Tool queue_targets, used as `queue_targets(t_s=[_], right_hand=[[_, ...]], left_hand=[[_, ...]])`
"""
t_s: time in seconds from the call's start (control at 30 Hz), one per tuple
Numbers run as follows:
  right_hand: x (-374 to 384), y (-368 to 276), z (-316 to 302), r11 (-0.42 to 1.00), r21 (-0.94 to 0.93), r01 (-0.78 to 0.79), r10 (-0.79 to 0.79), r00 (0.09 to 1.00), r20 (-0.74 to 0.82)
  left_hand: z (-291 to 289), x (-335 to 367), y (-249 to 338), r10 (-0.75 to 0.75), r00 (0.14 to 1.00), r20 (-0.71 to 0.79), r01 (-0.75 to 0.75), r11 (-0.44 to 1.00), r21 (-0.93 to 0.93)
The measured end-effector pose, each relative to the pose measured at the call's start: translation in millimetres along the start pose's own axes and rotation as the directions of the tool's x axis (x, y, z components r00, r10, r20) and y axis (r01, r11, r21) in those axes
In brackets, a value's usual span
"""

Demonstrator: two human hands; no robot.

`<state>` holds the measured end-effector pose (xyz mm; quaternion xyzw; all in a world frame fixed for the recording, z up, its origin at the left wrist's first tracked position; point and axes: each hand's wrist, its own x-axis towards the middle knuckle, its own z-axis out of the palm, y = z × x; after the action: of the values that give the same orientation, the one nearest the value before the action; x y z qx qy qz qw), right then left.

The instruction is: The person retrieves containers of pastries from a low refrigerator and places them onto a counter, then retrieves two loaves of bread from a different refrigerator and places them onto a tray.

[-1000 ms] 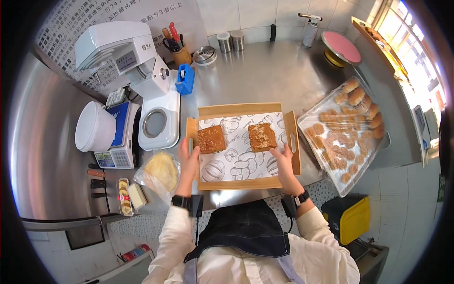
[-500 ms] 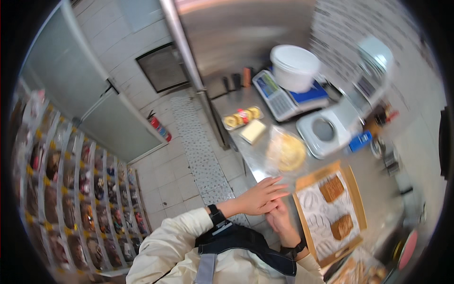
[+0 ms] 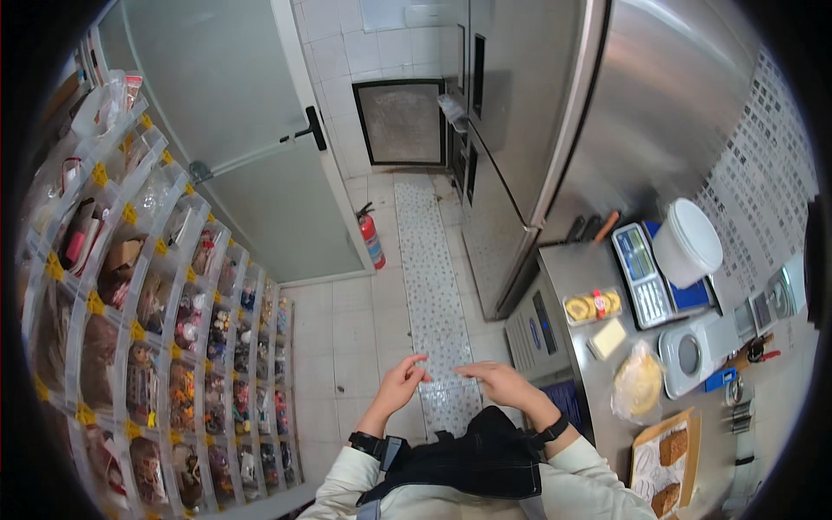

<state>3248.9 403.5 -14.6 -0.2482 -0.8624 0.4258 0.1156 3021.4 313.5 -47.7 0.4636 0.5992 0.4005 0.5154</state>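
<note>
In front of my apron, above the patterned floor strip, both hands hang in the air with nothing in them. My left hand (image 3: 400, 388) has its fingers loosely bent and apart. Facing it across a small gap, my right hand (image 3: 504, 384) stretches its fingers to the left. Nearest on the right is a steel counter (image 3: 607, 433). On it lie a yellow round in a clear bag (image 3: 639, 386), a pale yellow block (image 3: 607, 339) and a clear tray of yellow rolls (image 3: 593, 306). An open cardboard box (image 3: 643, 459) holds two brown pieces on patterned paper.
Left stands a rack of clear bins (image 3: 186, 381) filled with small colourful items. A door (image 3: 251, 156) and a fire extinguisher (image 3: 370, 236) are ahead. A tall steel fridge (image 3: 498, 173) borders the counter, which carries a scale (image 3: 641, 273) and a white bucket (image 3: 689, 243).
My view has swung left, so the counter now sits further right. My hands, touching each other before, have come apart.
</note>
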Motion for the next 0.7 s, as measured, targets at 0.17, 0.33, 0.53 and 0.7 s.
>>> queue_targets(t_s=[0.17,0.33,0.53,0.7], right_hand=[[10,98,-46,0.824,-0.283,-0.491,0.472,0.871,-0.136],[82,180,-82,0.734,-0.063,-0.676,0.678,0.734,0.029],[318,224,-146,0.954,-0.128,-0.270,0.265,0.963,-0.057],[510,247,-209,0.993,-0.119,0.018,-0.028,0.996,-0.084]], left_hand=[[-46,75,-19,0.031,0.999,0.005,-0.028,0.946,-0.322],[-118,156,-32,0.018,0.999,-0.041,-0.029,0.960,-0.279],[-224,280,8,-0.029,0.985,-0.169,0.037,0.998,0.043],[-275,391,48,-0.008,0.985,-0.175,-0.027,0.981,-0.194]])
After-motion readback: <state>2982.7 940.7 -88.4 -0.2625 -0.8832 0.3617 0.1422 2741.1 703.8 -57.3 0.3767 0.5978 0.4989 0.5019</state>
